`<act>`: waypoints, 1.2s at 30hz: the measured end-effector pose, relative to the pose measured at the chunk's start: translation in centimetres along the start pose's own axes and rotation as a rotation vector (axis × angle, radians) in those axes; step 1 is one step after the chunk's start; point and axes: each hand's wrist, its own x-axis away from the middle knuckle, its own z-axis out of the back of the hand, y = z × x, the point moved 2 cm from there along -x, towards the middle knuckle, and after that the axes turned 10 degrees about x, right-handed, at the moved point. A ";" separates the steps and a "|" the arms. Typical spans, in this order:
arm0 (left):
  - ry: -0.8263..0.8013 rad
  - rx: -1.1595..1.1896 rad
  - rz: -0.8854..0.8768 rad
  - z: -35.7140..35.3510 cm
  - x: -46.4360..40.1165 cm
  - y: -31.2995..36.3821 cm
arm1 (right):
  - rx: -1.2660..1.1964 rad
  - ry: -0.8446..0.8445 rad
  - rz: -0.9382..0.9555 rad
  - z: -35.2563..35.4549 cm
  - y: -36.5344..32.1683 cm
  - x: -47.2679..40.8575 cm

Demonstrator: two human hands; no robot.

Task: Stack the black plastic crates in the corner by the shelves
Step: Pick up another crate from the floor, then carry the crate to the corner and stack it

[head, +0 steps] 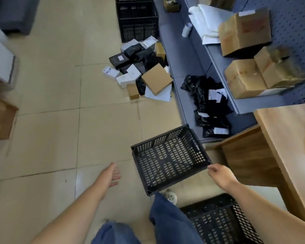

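Note:
My right hand (pixel 218 175) grips the near right rim of an empty black perforated crate (pixel 167 159), which hangs above the tiled floor in front of my legs. To the crate's left, my left hand (pixel 113 175) is free, with its fingers apart and not touching it. A second black crate (pixel 218 221) sits on the floor at the lower right, partly hidden by my right arm. At the top of the view, black crates (pixel 137 18) stand stacked beside the end of the grey shelves (pixel 188 67).
A heap of small boxes and black packets (pixel 141 71) lies on the floor before the stacked crates. Black bags (pixel 209 106) and cardboard boxes (pixel 245 32) fill the grey shelves. At the right stands a wooden table (pixel 289 138), and more furniture lines the left edge.

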 end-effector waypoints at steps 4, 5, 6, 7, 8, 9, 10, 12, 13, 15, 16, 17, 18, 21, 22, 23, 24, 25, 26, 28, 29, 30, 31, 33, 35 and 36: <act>0.054 0.206 0.057 -3.2 -3.3 -1.5 | -0.002 -0.060 -0.059 0.7 2.2 -6.4; 0.067 0.238 0.070 -3.9 -4.9 -2.2 | -0.003 -0.071 -0.075 0.4 2.6 -8.6; 0.073 0.270 0.085 -4.4 -6.1 -2.7 | -0.005 -0.071 -0.092 0.2 2.9 -10.3; 0.072 0.301 0.096 -4.7 -6.9 -3.1 | -0.022 -0.061 -0.114 0.2 3.1 -11.5; 0.070 0.337 0.108 -5.2 -8.1 -3.6 | -0.044 -0.058 -0.137 -0.2 3.4 -13.2; 0.070 0.371 0.125 -5.7 -9.7 -4.3 | -0.067 -0.055 -0.154 -0.9 3.8 -15.1; 0.072 0.409 0.146 -6.1 -11.2 -4.9 | -0.095 -0.054 -0.173 -1.5 4.1 -16.8; 0.080 0.459 0.185 -6.8 -14.4 -6.3 | -0.167 -0.053 -0.221 -3.1 4.8 -20.2; 0.079 0.464 0.197 -7.1 -16.1 -7.0 | -0.205 -0.053 -0.241 -3.9 5.1 -21.8; 0.083 0.435 0.217 -7.7 -19.3 -8.8 | -0.292 -0.052 -0.288 -5.3 5.6 -24.9; 0.091 0.409 0.221 -7.9 -20.8 -9.6 | -0.330 -0.050 -0.303 -5.9 5.8 -26.4; 0.105 0.384 0.224 -8.1 -22.2 -10.5 | -0.358 -0.047 -0.313 -6.4 6.0 -27.8; 0.120 0.368 0.227 -8.3 -23.5 -11.3 | -0.396 -0.046 -0.326 -6.8 6.0 -28.9; 0.200 0.409 0.246 -9.0 -26.6 -13.4 | -0.520 -0.060 -0.349 -8.1 6.2 -31.8; 0.229 0.451 0.259 -9.2 -27.6 -13.9 | -0.546 -0.049 -0.354 -8.4 6.4 -32.8; 0.244 0.502 0.273 -9.3 -28.4 -14.5 | -0.572 -0.036 -0.359 -8.9 6.5 -33.7; 0.242 0.549 0.284 -9.5 -29.2 -14.9 | -0.599 -0.032 -0.367 -9.2 6.5 -34.5; 0.227 0.585 0.292 -9.7 -30.0 -15.3 | -0.633 -0.037 -0.378 -9.7 6.6 -35.4; 0.212 0.614 0.296 -9.9 -30.7 -15.6 | -0.659 -0.051 -0.393 -10.1 6.7 -36.2; 0.203 0.667 0.295 -10.2 -31.8 -16.1 | -0.692 -0.059 -0.412 -10.7 6.9 -37.7; 0.207 0.677 0.291 -10.3 -32.3 -16.3 | -0.703 -0.050 -0.424 -11.0 7.0 -38.5; 0.216 0.667 0.287 -10.3 -32.7 -16.5 | -0.712 -0.035 -0.437 -11.1 7.2 -39.1; 0.226 0.640 0.283 -10.2 -32.9 -16.7 | -0.717 -0.019 -0.451 -11.2 7.3 -39.7; 0.225 0.602 0.282 -9.9 -33.3 -17.0 | -0.726 -0.004 -0.489 -11.4 7.3 -40.5; 0.202 0.648 0.294 -9.6 -33.7 -17.2 | -0.758 -0.010 -0.508 -11.6 6.9 -41.2; 0.193 0.687 0.305 -9.5 -33.8 -17.1 | -0.779 -0.016 -0.504 -11.7 6.6 -41.4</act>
